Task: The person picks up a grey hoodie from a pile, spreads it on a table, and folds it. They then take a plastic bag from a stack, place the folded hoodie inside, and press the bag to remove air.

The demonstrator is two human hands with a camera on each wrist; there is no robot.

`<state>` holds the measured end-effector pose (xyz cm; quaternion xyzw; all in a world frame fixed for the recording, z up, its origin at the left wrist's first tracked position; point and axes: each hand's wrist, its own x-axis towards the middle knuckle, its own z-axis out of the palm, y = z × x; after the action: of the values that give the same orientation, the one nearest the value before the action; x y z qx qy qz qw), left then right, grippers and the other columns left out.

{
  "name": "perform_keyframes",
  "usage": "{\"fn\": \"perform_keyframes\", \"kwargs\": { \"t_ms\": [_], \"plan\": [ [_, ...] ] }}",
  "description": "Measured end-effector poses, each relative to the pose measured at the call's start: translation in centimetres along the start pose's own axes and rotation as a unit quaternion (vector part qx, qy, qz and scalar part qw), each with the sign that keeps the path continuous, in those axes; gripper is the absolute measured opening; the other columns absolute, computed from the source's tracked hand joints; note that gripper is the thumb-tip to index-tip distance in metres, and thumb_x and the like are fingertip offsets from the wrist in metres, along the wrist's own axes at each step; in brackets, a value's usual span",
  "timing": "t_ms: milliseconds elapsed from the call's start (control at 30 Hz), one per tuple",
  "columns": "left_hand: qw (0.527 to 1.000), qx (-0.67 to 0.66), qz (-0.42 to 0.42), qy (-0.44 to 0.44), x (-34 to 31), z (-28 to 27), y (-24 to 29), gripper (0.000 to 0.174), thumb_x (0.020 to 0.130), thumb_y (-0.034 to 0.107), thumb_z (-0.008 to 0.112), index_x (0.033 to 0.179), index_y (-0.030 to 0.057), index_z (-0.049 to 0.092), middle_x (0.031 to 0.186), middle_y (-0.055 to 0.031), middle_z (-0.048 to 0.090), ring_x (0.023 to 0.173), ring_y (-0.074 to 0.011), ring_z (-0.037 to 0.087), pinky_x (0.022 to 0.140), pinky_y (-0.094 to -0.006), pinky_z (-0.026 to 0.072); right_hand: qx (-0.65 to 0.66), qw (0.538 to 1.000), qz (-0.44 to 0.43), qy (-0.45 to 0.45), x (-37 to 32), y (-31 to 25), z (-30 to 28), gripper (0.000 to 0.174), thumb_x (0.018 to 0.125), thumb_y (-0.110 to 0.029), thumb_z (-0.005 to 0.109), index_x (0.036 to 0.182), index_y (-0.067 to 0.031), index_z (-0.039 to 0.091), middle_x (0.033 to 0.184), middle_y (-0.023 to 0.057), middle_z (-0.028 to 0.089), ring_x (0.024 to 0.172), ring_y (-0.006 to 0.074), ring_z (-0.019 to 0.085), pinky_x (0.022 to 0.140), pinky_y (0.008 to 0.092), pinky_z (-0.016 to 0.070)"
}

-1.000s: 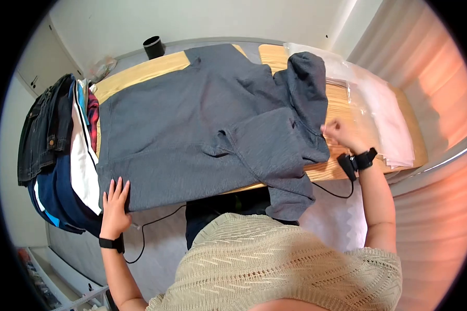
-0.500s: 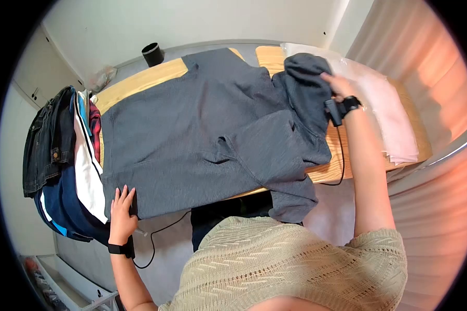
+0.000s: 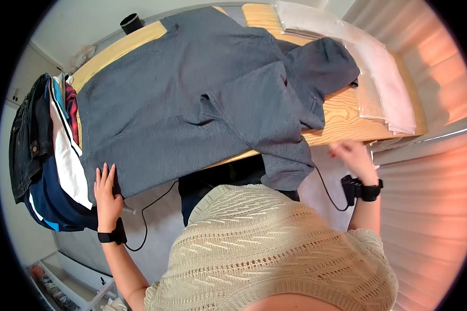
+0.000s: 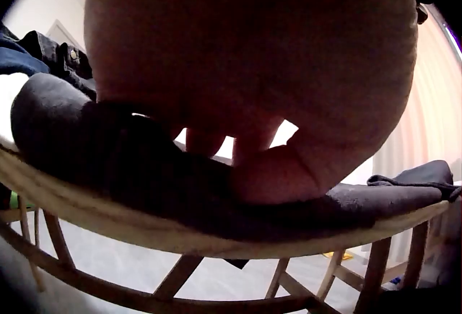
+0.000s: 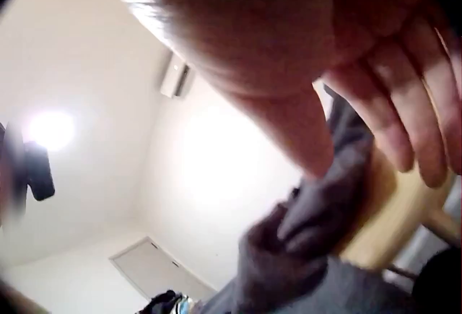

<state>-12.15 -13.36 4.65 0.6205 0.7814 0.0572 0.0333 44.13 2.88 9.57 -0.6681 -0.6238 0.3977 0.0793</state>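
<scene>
A dark grey hoodie (image 3: 155,109) lies spread across the wooden table, its hood (image 3: 327,65) flopped out to the right. One sleeve (image 3: 288,163) hangs over the front edge. My left hand (image 3: 108,199) rests with straight fingers on the hem corner at the front left. The left wrist view shows that palm (image 4: 253,47) close over the dark cloth at the table's edge. Off the front right edge, my right hand (image 3: 355,159) is in the air, blurred and holding nothing. Its fingers (image 5: 411,115) are loosely bent in the right wrist view, with the grey cloth beyond.
Folded clothes, among them a dark denim garment (image 3: 33,127) and a white one (image 3: 67,166), are heaped left of the hoodie. Clear plastic bags and pale pink sheets (image 3: 392,93) lie on the table's right end. A black bin (image 3: 132,24) stands behind.
My right hand went up to the hood, then came back toward me off the table edge. The hood now lies farther right. My left hand stays on the hem.
</scene>
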Motion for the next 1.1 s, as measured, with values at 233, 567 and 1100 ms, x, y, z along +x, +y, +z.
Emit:
{"fn": "perform_keyframes", "kwargs": {
  "t_ms": [233, 567, 1100],
  "plan": [
    [1.0, -0.008, 0.005, 0.005, -0.2, -0.3, 0.0, 0.077, 0.06, -0.011, 0.044, 0.134, 0.0116, 0.044, 0.145, -0.0132, 0.034, 0.138, -0.0353, 0.02, 0.109, -0.0508, 0.0184, 0.251, 0.939, -0.099, -0.214, 0.8, 1.2, 8.3, 0.046, 0.087, -0.022, 0.063, 0.122, 0.0054, 0.05, 0.116, 0.0086, 0.058, 0.107, 0.0145, 0.052, 0.094, 0.0292, 0.0398],
    [0.999, -0.025, 0.008, 0.019, -0.1, -0.3, -0.1, 0.072, 0.063, -0.009, 0.044, 0.133, 0.0095, 0.045, 0.144, -0.0132, 0.035, 0.136, -0.0353, 0.023, 0.11, -0.0494, 0.0178, 0.256, 0.865, -0.43, -0.018, 6.1, -19.1, -3.3, 0.043, 0.093, -0.031, 0.053, 0.122, 0.0015, 0.052, 0.111, 0.0032, 0.059, 0.102, 0.01, 0.051, 0.09, 0.0244, 0.0405],
    [0.97, -0.117, 0.212, 0.024, 7.1, -14.1, 10.7, 0.056, 0.071, -0.014, 0.045, 0.124, 0.0036, 0.052, 0.13, -0.0145, 0.051, 0.129, -0.0305, 0.04, 0.107, -0.0373, 0.0302, -0.054, 0.927, -0.36, 0.091, 8.1, -0.5, -1.2, 0.027, 0.082, 0.002, 0.055, 0.103, -0.009, 0.066, 0.118, 0.0123, 0.056, 0.11, 0.0246, 0.052, 0.093, 0.0315, 0.0419]
  ]
}}
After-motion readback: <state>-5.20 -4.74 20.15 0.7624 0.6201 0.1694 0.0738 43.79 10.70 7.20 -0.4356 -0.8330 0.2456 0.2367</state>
